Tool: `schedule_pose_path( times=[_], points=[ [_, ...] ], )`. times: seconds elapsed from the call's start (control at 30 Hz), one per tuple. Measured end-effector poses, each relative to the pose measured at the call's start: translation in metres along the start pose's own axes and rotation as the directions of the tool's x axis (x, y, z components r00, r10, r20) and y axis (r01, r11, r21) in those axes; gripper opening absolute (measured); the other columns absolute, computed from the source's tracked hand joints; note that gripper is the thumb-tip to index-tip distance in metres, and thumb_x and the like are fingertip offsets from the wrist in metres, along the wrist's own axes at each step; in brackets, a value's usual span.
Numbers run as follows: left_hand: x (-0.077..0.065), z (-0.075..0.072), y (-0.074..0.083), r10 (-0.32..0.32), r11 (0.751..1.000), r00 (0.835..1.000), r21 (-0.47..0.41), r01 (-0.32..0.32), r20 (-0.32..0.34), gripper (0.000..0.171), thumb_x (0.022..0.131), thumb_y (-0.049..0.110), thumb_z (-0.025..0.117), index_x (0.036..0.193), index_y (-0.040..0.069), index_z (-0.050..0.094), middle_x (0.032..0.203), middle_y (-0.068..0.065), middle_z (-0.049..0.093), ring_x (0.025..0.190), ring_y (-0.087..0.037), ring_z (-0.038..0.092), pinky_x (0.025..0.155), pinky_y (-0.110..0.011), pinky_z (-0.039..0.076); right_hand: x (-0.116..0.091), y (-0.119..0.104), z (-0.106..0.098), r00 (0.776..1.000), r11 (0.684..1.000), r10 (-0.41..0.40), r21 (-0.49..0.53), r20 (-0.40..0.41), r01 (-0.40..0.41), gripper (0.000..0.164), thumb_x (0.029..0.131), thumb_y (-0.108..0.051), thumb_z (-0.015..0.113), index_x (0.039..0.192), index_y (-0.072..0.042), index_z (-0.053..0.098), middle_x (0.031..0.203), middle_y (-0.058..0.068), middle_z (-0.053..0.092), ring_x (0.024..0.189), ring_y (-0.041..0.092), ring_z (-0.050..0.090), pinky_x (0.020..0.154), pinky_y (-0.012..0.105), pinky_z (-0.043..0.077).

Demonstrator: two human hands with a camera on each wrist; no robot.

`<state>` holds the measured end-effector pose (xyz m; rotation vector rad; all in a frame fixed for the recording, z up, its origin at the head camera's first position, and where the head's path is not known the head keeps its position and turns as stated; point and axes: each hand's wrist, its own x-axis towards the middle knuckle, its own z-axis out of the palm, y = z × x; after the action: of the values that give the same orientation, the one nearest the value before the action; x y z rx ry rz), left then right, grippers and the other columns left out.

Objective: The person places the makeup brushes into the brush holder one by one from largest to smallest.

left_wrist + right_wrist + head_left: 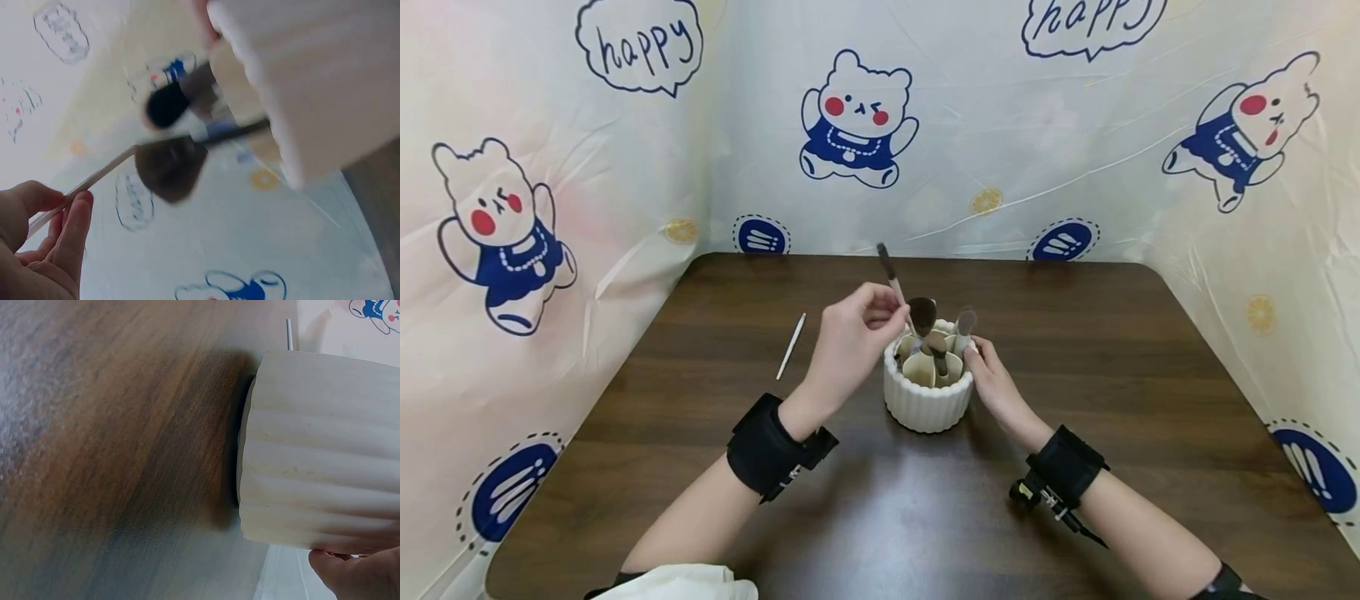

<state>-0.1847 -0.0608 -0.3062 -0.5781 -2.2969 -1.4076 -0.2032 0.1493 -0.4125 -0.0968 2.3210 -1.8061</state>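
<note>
A white ribbed brush holder point(928, 407) with inner compartments stands upright on the table. Several makeup brushes poke out of it, among them a fluffy dark brush point(922, 314) and a greyish brush point(966, 321). Just above the rim on the left, my left hand point(856, 335) pinches a slim makeup brush point(887, 265), dark tip upward; its pale handle point(103, 170) shows between thumb and fingers in the left wrist view. My right hand point(1000, 390) grips the holder's right side near the rim, its thumb point(325, 565) against the ribbed wall in the right wrist view.
A thin white stick point(791, 347) lies on the dark wooden table point(700, 400), left of the left hand. A patterned cloth point(760, 125) hangs round the back and both sides of the table.
</note>
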Motion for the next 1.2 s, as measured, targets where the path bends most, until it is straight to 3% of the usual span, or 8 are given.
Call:
schedule_pose_path(
  times=[0.1, 0.37, 0.7, 0.8, 1.03, 1.2],
  points=[
    [-0.011, 0.007, 0.004, 0.021, 0.999, 0.997, 0.027, -0.023, 0.078, 0.008, 0.087, 0.003, 0.064, 0.093, -0.002, 0.063, 0.090, -0.014, 0.070, 0.082, -0.018, 0.071, 0.072, -0.019, 0.056, 0.000, -0.001, 0.000, 1.000, 1.000, 0.011, 0.008, 0.000, -0.011, 0.049, 0.106, -0.030, 0.026, 0.146, -0.002, 0.022, 0.154, 0.020, 0.022, 0.146, 0.032, 0.020, 0.118, 0.051, 0.019],
    [-0.024, 0.024, -0.005, -0.033, 0.977, 0.975, 0.212, -0.015, 0.220, 0.004, 0.087, 0.005, 0.065, 0.090, 0.003, 0.064, 0.085, -0.008, 0.071, 0.076, -0.014, 0.069, 0.070, -0.020, 0.055, 0.000, 0.000, 0.000, 1.000, 1.000, 0.007, -0.002, -0.003, -0.007, 0.049, 0.106, -0.028, 0.027, 0.146, -0.001, 0.021, 0.154, 0.021, 0.024, 0.145, 0.033, 0.021, 0.118, 0.051, 0.021],
    [-0.030, 0.038, -0.019, -0.037, 0.952, 0.966, 0.303, -0.043, 0.255, 0.004, 0.085, 0.003, 0.064, 0.088, 0.005, 0.062, 0.084, -0.005, 0.071, 0.075, -0.012, 0.067, 0.068, -0.022, 0.054, 0.000, 0.000, 0.000, 1.000, 1.000, -0.002, 0.013, -0.008, 0.002, 0.048, 0.106, -0.027, 0.027, 0.146, -0.002, 0.022, 0.153, 0.021, 0.025, 0.145, 0.032, 0.022, 0.118, 0.050, 0.020],
    [-0.032, 0.041, -0.021, -0.014, 0.939, 0.964, 0.334, -0.078, 0.267, 0.005, 0.084, 0.002, 0.064, 0.087, 0.005, 0.061, 0.081, -0.004, 0.068, 0.071, -0.011, 0.063, 0.065, -0.022, 0.051, 0.000, 0.000, 0.000, 1.000, 1.000, -0.003, 0.021, -0.009, 0.003, 0.048, 0.106, -0.027, 0.027, 0.146, -0.002, 0.023, 0.153, 0.020, 0.026, 0.145, 0.031, 0.022, 0.119, 0.049, 0.019],
    [-0.035, 0.044, -0.022, 0.070, 0.870, 0.953, 0.449, -0.203, 0.294, 0.008, 0.086, 0.006, 0.065, 0.084, 0.007, 0.058, 0.073, -0.001, 0.060, 0.065, -0.010, 0.054, 0.058, -0.023, 0.046, 0.000, 0.000, 0.000, 1.000, 1.000, -0.004, 0.020, -0.017, 0.005, 0.047, 0.105, -0.027, 0.027, 0.145, -0.002, 0.024, 0.153, 0.020, 0.027, 0.144, 0.030, 0.023, 0.119, 0.048, 0.019],
    [-0.037, 0.045, -0.022, 0.105, 0.843, 0.945, 0.475, -0.250, 0.311, 0.007, 0.090, 0.006, 0.061, 0.086, 0.007, 0.057, 0.073, -0.001, 0.061, 0.064, -0.011, 0.055, 0.056, -0.026, 0.047, 0.000, 0.000, 0.000, 1.000, 1.000, -0.005, 0.025, -0.009, 0.006, 0.047, 0.106, -0.026, 0.027, 0.145, -0.001, 0.023, 0.153, 0.021, 0.026, 0.145, 0.031, 0.022, 0.119, 0.049, 0.019]
  ],
)
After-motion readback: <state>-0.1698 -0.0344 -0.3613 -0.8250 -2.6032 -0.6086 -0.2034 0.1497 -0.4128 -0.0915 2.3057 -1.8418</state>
